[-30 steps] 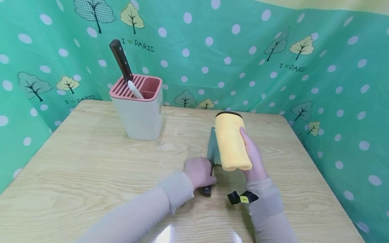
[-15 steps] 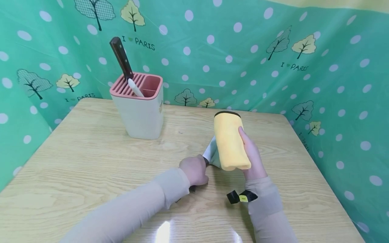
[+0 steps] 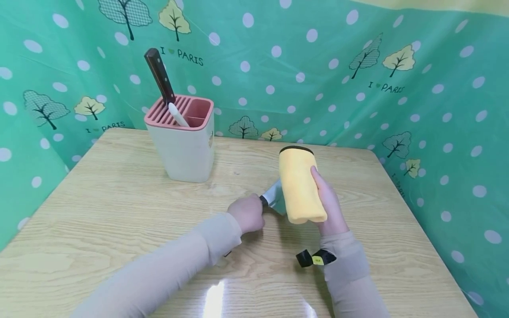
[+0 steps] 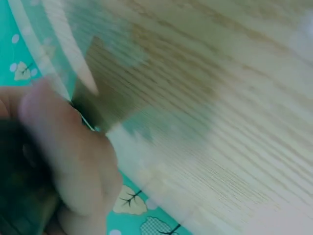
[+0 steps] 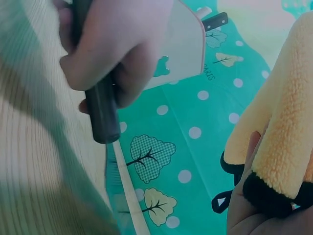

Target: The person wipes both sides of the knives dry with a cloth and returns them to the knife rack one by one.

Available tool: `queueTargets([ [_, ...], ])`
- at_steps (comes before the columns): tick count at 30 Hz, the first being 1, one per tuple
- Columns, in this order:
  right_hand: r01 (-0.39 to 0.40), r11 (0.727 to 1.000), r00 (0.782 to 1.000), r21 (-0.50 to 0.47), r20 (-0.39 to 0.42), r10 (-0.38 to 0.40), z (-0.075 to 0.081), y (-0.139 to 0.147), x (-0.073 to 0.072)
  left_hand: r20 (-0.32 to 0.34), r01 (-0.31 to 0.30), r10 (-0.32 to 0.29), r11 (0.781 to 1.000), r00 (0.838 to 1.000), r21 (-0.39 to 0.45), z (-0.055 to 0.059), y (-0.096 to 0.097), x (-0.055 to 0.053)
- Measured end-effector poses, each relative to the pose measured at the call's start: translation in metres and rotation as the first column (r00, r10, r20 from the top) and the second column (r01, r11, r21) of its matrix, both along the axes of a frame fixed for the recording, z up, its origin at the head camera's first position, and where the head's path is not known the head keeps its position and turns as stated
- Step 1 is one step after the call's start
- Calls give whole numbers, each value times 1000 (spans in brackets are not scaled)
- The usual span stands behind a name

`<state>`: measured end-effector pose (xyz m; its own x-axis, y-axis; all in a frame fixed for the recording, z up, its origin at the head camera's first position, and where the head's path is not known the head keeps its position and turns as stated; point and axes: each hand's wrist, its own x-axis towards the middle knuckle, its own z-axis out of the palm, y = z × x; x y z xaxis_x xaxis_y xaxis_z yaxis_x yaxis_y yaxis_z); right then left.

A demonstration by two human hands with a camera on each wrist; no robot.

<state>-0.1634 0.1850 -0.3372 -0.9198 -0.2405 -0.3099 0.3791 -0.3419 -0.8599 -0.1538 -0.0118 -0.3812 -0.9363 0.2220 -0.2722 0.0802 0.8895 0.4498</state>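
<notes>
My left hand [image 3: 246, 213] grips the dark handle [image 5: 103, 115] of a kitchen knife. Its broad, shiny blade [image 3: 273, 194] points up and right in the head view, partly behind the towel. In my right hand [image 3: 331, 205] is a thick yellow towel [image 3: 301, 185], folded or rolled, with a dark edge. The thumb lies along the towel's right side; most fingers are hidden behind it. Fuzzy pile and black trim on the towel [image 5: 288, 122] show in the right wrist view. Motion blurs the left hand [image 4: 80, 156] in the left wrist view.
A white knife block [image 3: 183, 154] with a pink slotted top stands at the back left. It holds a brown-handled knife [image 3: 160, 75] and a white-handled utensil [image 3: 177, 115]. Green dotted cloth [image 3: 254, 79] hangs behind the pale wooden table [image 3: 99, 212].
My left hand has moved left and slightly away from me with the knife, whose blade has tilted over towards the right. The right hand and towel have barely shifted left.
</notes>
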Motion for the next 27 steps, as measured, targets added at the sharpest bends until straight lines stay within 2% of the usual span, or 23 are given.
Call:
queueTargets([
  [7, -1, 1000, 1000, 1, 11, 1, 0, 0, 0, -18, 26, -25, 999, 1000, 42, 3, -9, 0],
  [12, 11, 999, 1000, 34, 7, -11, 0, -1, -2, -99, 68, -67, 998, 993, 4, 6, -20, 1],
  [17, -9, 1000, 1000, 29, -6, 9, 2, -1, -3, -175, 109, -116, 993, 978, -49, 13, -31, 2],
  [20, -17, 998, 1000, 52, -14, 18, 3, -1, -3, -192, 118, -128, 991, 973, -62, 19, -37, 2],
  [27, -25, 989, 998, 146, -62, 35, -1, 0, -1, -214, 139, -154, 987, 965, -85, 24, -50, 3],
])
